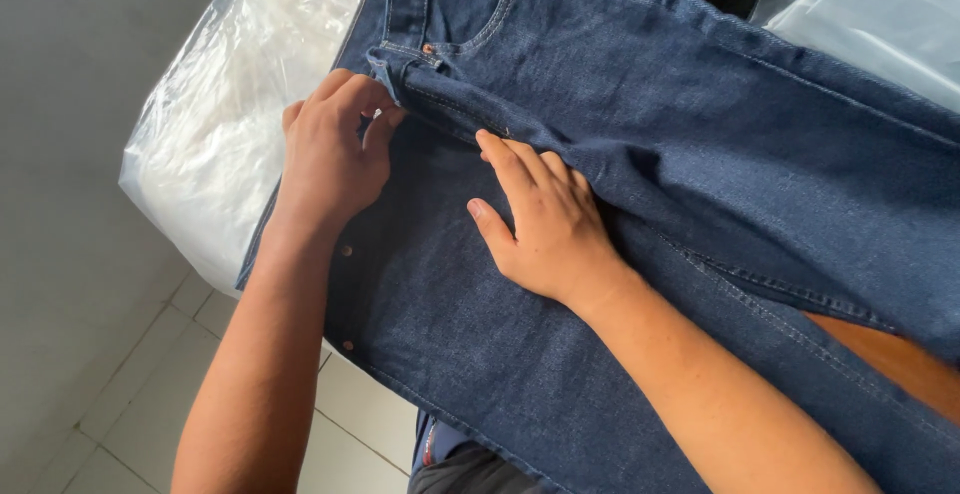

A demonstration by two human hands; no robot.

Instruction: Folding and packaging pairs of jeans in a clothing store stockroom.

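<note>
The jeans (620, 154) cover almost all the surface, clear plastic bags (230, 104) crowd the left edge and far right corner, and open floor (120, 384) lies lower left.

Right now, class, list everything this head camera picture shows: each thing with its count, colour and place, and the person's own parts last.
jeans: one pair, dark blue denim, spread across the middle and right of the view.
metal rivets: at least three, copper-coloured, on the jeans near the left hand.
plastic bag: one, clear, under the jeans at upper left.
second plastic sheet: one, clear, top right corner.
tiled floor: pale grey, lower left.
left hand: one, fingers curled, pinching the waistband fabric.
right hand: one, flat, pressing on the denim.
</note>
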